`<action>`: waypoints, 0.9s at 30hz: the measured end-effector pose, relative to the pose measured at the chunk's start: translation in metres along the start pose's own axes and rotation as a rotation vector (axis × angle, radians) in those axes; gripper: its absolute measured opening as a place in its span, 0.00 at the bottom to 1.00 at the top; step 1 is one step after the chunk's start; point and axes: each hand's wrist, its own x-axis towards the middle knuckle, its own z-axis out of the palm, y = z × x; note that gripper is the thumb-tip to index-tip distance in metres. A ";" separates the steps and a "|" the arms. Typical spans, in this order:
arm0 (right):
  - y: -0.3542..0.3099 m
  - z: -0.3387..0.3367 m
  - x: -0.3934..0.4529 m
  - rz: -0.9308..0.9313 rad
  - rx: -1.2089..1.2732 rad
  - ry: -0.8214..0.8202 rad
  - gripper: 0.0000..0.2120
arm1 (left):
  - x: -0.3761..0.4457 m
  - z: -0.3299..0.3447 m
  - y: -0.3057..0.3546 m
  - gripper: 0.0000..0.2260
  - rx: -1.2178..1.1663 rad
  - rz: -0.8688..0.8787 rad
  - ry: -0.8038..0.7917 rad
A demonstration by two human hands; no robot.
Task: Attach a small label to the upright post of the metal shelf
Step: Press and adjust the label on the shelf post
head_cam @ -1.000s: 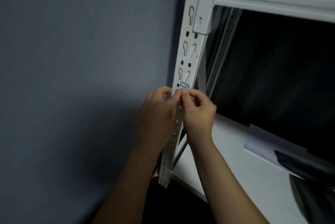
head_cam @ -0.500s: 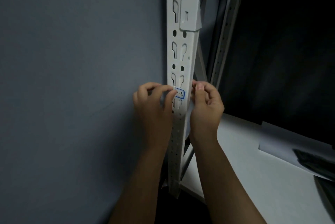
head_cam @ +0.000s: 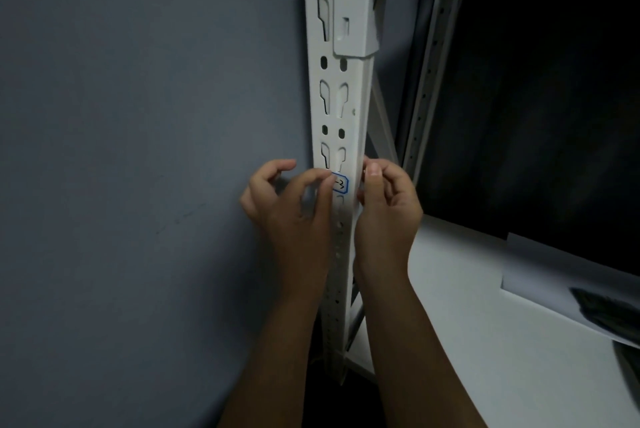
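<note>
While flanking upright post [head_cam: 349, 122], left grip [head_cam: 294, 209] pressed blue-edged label [head_cam: 341, 182] onto front face; right grip [head_cam: 384, 205] curled at post's right edge, contents unclear.

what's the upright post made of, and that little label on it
Upright post: looks like sheet metal with a matte white painted coat; the crisp punched keyhole slots and folded edge suggest it. Label: probably a paper sticker, white with a blue border and dark handwriting, lying flat on the post; whether it is plastic film cannot be told.
</note>
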 end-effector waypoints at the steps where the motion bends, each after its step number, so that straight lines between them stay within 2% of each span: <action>1: 0.000 0.000 0.000 0.004 0.004 0.004 0.07 | 0.001 0.000 -0.001 0.03 0.006 -0.004 -0.002; 11: 0.000 -0.002 -0.005 0.007 -0.008 -0.017 0.06 | 0.004 -0.002 0.000 0.04 0.096 -0.033 -0.084; 15: -0.001 -0.005 -0.005 0.003 0.011 -0.040 0.07 | 0.005 -0.010 0.002 0.04 0.063 -0.099 -0.022; 24: 0.001 -0.005 -0.005 0.016 0.036 -0.040 0.06 | 0.004 -0.011 0.007 0.07 0.031 -0.129 -0.154; 27: 0.001 -0.006 -0.006 0.014 0.044 -0.044 0.05 | 0.002 -0.009 0.009 0.08 0.004 -0.139 -0.119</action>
